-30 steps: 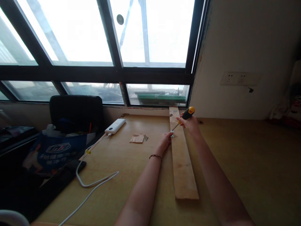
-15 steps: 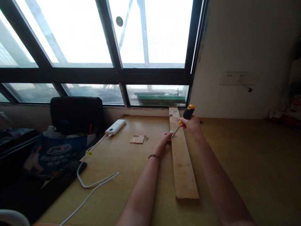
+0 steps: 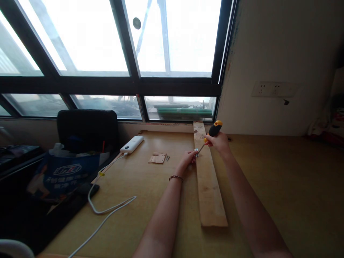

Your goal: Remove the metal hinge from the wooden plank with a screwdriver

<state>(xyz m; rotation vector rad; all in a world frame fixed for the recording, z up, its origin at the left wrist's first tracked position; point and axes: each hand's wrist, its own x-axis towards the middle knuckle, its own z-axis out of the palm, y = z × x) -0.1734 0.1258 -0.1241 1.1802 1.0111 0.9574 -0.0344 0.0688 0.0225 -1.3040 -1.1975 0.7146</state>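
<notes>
Grasped screwdriver (image 3: 215,129) in right hand (image 3: 219,141), handle up-right, tip down-left at fitting (image 3: 196,152) | Pinched fitting in left hand (image 3: 187,158) at left edge of plank (image 3: 211,193) | Had plank flat on table (image 3: 158,190), long axis toward window (image 3: 177,82) | Saw table stretching right of plank, scrap (image 3: 157,158) and screws (image 3: 167,158) off left

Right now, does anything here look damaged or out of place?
The far end of the long board has dark patches, unlike the plainer near part. The wall beside the window frame looks blotchy along its edge.
</notes>
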